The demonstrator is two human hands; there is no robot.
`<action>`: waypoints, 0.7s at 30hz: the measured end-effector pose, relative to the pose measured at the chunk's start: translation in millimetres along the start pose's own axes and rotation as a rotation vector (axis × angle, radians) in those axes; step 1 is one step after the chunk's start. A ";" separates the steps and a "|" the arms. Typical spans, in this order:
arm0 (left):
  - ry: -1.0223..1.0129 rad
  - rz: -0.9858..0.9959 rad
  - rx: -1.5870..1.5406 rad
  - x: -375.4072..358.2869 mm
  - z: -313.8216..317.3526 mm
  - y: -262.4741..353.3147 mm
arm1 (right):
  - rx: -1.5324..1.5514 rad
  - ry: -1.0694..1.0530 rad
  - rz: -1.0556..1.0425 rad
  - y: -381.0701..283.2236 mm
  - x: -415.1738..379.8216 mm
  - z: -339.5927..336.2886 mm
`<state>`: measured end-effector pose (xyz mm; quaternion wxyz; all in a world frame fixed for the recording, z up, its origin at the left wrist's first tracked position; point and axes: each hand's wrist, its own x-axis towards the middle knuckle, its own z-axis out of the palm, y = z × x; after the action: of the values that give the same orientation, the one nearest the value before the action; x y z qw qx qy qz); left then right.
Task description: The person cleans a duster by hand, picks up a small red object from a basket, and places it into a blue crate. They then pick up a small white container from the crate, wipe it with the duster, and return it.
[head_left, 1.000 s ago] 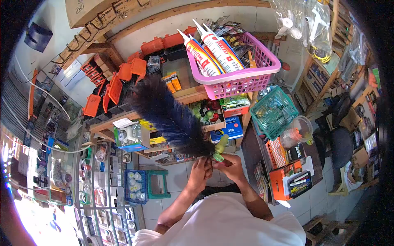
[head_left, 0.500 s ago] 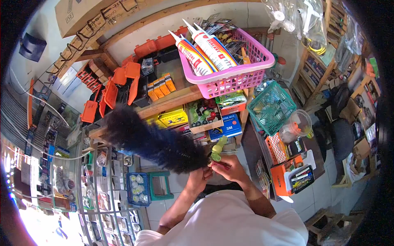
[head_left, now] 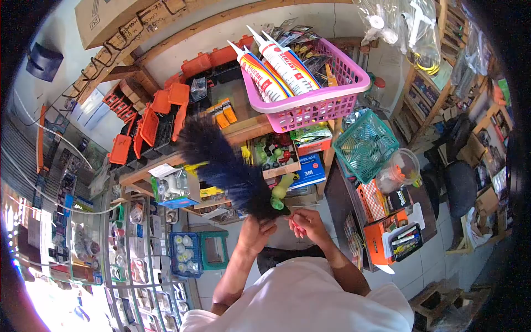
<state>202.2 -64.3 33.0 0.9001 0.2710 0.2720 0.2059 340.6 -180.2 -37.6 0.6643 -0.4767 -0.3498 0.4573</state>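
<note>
A fluffy dark blue duster [head_left: 229,171] slants up and to the left in front of the wooden shelf. My left hand [head_left: 255,234] is closed at its lower end. Beside that end is a yellow-green piece [head_left: 280,191], seemingly the duster's handle or an attached object. My right hand [head_left: 307,226] is just to the right, fingers bent and pinched near the base of the duster; what they grip is too small to make out.
A pink basket [head_left: 315,113] with sealant tubes [head_left: 287,66] stands on the shelf [head_left: 243,128]. Orange bins [head_left: 149,124] are at the left. A green basket [head_left: 366,145] and an orange box [head_left: 381,240] are at the right. Glass shelving fills the lower left.
The duster has swung upward and right, uncovering a box of bulbs on the lower shelf. The yellow-green piece moved slightly down and left. My hands have moved a little apart.
</note>
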 end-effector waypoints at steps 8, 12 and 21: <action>0.083 -0.081 0.140 -8.1 7.1 -8.0 | 0.404 -0.206 0.154 3.3 -2.8 1.0; 0.171 -0.027 0.135 -8.0 13.6 13.8 | 0.387 -0.240 0.213 7.2 -2.4 -3.1; 0.368 0.215 0.224 -8.8 6.8 24.5 | 0.278 -0.231 0.192 13.4 -14.9 -7.8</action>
<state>194.1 -52.5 55.7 0.7726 0.3544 0.4223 0.3151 338.9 -194.9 -53.1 0.6326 -0.3558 -0.3103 0.6140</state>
